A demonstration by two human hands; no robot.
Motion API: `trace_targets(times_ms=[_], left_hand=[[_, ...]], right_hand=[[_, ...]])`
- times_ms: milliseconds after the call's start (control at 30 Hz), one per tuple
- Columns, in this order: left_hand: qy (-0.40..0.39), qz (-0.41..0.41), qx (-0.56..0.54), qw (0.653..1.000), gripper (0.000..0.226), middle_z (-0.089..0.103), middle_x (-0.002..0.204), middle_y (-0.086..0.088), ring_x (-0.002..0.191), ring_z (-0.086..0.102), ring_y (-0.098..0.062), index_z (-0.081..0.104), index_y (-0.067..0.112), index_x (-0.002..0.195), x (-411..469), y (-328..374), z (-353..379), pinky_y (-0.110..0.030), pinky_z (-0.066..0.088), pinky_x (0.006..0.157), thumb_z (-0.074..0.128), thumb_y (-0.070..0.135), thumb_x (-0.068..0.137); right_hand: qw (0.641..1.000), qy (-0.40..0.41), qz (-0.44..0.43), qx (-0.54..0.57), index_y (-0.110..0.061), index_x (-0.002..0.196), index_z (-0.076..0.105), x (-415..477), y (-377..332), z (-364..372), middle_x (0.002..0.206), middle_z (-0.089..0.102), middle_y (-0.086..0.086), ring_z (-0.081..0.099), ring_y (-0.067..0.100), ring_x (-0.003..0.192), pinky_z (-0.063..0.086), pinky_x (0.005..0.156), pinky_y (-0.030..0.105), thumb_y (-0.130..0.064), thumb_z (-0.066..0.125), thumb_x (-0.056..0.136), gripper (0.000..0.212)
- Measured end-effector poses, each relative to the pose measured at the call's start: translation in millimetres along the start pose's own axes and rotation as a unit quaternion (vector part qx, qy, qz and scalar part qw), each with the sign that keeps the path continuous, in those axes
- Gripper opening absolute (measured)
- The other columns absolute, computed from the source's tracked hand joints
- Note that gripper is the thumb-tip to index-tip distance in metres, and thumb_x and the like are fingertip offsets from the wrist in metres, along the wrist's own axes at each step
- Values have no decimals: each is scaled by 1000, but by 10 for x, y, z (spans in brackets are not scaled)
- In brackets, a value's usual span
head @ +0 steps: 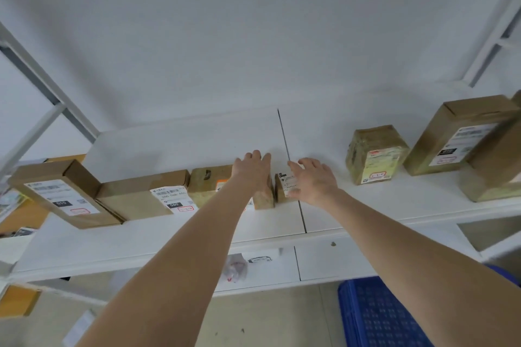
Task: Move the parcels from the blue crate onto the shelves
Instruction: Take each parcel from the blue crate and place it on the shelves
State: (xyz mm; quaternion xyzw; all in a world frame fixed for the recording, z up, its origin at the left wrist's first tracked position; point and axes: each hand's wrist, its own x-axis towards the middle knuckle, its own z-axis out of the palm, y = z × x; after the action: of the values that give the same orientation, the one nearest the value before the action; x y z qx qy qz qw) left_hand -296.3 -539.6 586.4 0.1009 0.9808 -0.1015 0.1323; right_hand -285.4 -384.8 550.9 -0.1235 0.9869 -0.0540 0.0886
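Note:
Both my arms reach up to a white shelf (174, 234). My left hand (253, 170) lies flat, palm down, on top of a taped brown parcel (263, 200) in the middle of the row. My right hand (313, 180) has its fingers spread against a small brown parcel with a white label (283, 189) just right of it. I cannot tell if either hand grips its box. The blue crate (375, 315) sits low at the bottom right, partly behind my right arm.
Left on the shelf lie a flat box labelled 010 (60, 196), a flat box labelled 060 (141, 200) and a taped box (210, 183). To the right stand a taped cube parcel (375, 155) and larger cartons (462, 135). A small plastic bag (235, 267) hangs below the shelf edge.

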Motion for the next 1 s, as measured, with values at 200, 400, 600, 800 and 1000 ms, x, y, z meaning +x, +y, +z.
trace_targets(times_ms=[200, 400, 600, 800, 1000], left_hand=[[51, 63, -19, 997, 97, 36, 141, -8, 131, 35, -27, 21, 14, 146, 128, 435, -278, -39, 38, 100, 72, 52, 73], [1, 54, 50, 997, 76, 46, 135, -5, 126, 44, -26, 28, 20, 142, 224, 756, -46, -47, 26, 108, 68, 43, 81], [-9, 13, 83, 996, 49, 51, 127, -3, 116, 54, -25, 35, 22, 138, 208, 718, 23, -55, 15, 114, 48, 16, 91], [-4, -1, 81, 997, 51, 51, 127, -3, 115, 54, -24, 35, 21, 139, 164, 778, -3, -52, 14, 114, 48, 11, 91], [-29, 0, 78, 997, 51, 51, 125, -4, 113, 56, -24, 36, 19, 137, 130, 812, -50, -45, 27, 108, 53, 13, 89]], right_hand=[[986, 158, 49, 3, -27, 145, 30, -203, 453, -369, 150, 25, 5, 21, 24, 141, 21, 114, 36, -51, 53, 88, 66], [983, 35, 180, -25, -36, 150, -1, -197, 1309, -533, 157, -20, 3, -11, 38, 145, 11, 114, 58, -48, 78, 68, 115], [988, -20, 151, -22, -35, 150, -2, -20, 1425, -537, 155, 1, 0, 5, 41, 140, 36, 102, 56, -36, 81, 67, 117], [997, 18, 80, -15, -39, 143, 20, -59, 1094, -420, 138, 24, -1, 31, 34, 121, 47, 86, 41, -39, 81, 64, 100], [999, 12, 44, -17, -38, 147, 11, -119, 881, -358, 146, 17, 1, 26, 34, 129, 45, 95, 43, -45, 80, 66, 107]])
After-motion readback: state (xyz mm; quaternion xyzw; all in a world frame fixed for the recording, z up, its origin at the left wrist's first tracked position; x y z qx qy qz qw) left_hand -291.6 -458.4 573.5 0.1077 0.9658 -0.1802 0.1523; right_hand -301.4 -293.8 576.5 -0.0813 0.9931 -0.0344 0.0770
